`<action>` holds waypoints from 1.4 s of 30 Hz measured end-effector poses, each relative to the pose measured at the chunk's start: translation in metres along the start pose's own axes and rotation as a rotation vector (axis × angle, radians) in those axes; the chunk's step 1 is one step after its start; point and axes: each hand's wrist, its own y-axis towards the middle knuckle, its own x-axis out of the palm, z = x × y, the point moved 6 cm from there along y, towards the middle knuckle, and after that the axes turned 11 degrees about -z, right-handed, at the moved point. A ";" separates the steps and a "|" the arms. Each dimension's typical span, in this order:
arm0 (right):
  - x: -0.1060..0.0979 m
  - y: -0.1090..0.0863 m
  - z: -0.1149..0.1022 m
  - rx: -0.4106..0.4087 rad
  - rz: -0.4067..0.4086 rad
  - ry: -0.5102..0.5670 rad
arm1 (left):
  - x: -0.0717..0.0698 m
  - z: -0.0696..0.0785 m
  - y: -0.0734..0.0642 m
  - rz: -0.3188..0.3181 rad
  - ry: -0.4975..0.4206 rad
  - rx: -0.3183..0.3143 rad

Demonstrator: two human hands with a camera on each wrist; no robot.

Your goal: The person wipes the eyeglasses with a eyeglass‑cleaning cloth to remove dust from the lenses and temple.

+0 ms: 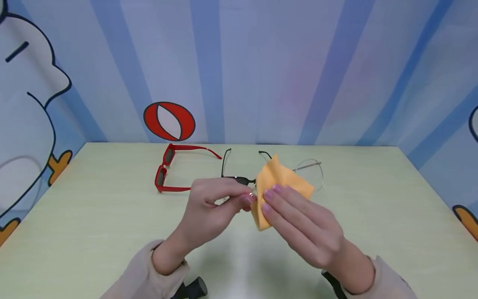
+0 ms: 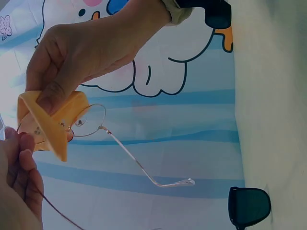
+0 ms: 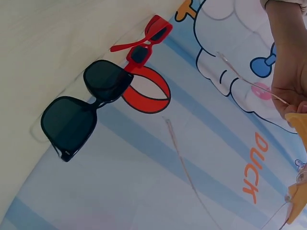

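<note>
My left hand (image 1: 213, 211) pinches the rim or hinge end of thin wire-rimmed eyeglasses (image 2: 129, 153) between thumb and fingers. A folded yellow cloth (image 1: 278, 174) wraps around one lens of these glasses. My right hand (image 1: 306, 232) pinches the cloth over that lens, its thumb on one side in the left wrist view and its fingers lying along the other. The second round lens and one temple stick out past the cloth. In the head view the cloth hides the covered lens.
Red-framed sunglasses (image 1: 161, 176) lie on the pale table (image 1: 93, 207) at the back left. Black sunglasses (image 3: 69, 124) lie beside them, partly hidden behind my hands in the head view. A blue striped cartoon backdrop (image 1: 257, 74) stands behind the table.
</note>
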 end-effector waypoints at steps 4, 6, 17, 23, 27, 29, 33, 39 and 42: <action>-0.004 -0.007 0.006 0.049 0.007 -0.022 | -0.002 0.000 -0.002 0.025 0.009 -0.009; -0.005 -0.009 0.006 0.080 0.027 -0.034 | -0.003 0.000 -0.002 0.034 0.023 -0.015; 0.000 -0.006 0.001 0.021 0.009 -0.010 | -0.008 -0.001 -0.007 0.114 0.062 -0.004; 0.002 -0.003 0.000 0.045 0.034 0.014 | -0.008 -0.001 -0.005 0.113 0.047 0.002; 0.005 0.003 -0.003 0.017 0.041 0.044 | -0.005 -0.001 -0.005 0.098 0.067 0.046; 0.003 0.001 0.003 0.085 0.025 0.075 | -0.005 -0.001 -0.005 0.091 0.075 0.046; -0.001 -0.006 0.014 0.253 -0.008 0.146 | -0.006 -0.002 -0.005 0.081 0.077 0.033; 0.007 0.006 0.006 0.186 0.003 0.187 | -0.003 -0.005 -0.002 0.072 0.052 0.047; 0.007 0.006 0.008 0.192 -0.032 0.195 | -0.002 -0.006 -0.002 0.071 0.044 0.050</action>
